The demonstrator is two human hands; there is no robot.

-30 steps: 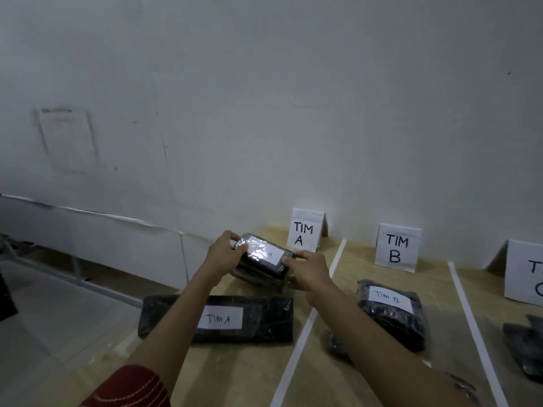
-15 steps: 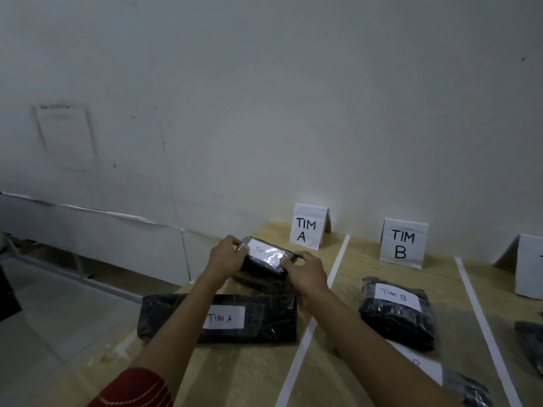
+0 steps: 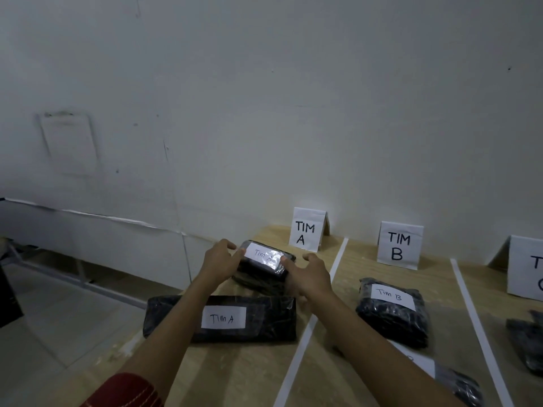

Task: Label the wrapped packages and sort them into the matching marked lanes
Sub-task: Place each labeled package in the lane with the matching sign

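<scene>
A small black wrapped package (image 3: 264, 267) with a white "TIM A" label lies on top of another dark package (image 3: 254, 284) in the left lane, in front of the "TIM A" sign (image 3: 307, 230). My left hand (image 3: 219, 259) touches its left end with fingertips. My right hand (image 3: 310, 277) is at its right end, with the index fingertip on it and the thumb lifted clear. Nearer to me in the same lane lies a long black package (image 3: 264, 318) labelled "TIM A", partly crossed by my left forearm.
White tape lines (image 3: 311, 324) (image 3: 476, 318) divide the wooden table (image 3: 249, 374) into lanes. The middle lane has a "TIM B" sign (image 3: 399, 245), a "TIM B" package (image 3: 392, 315) and another package (image 3: 461, 387). A third sign (image 3: 529, 268) and dark package (image 3: 527, 333) are at right. The table's edge drops to the floor at left.
The small package went down onto the lower package in the left lane. Both hands loosened from gripping its ends to fingertips only, and my right thumb came off.
</scene>
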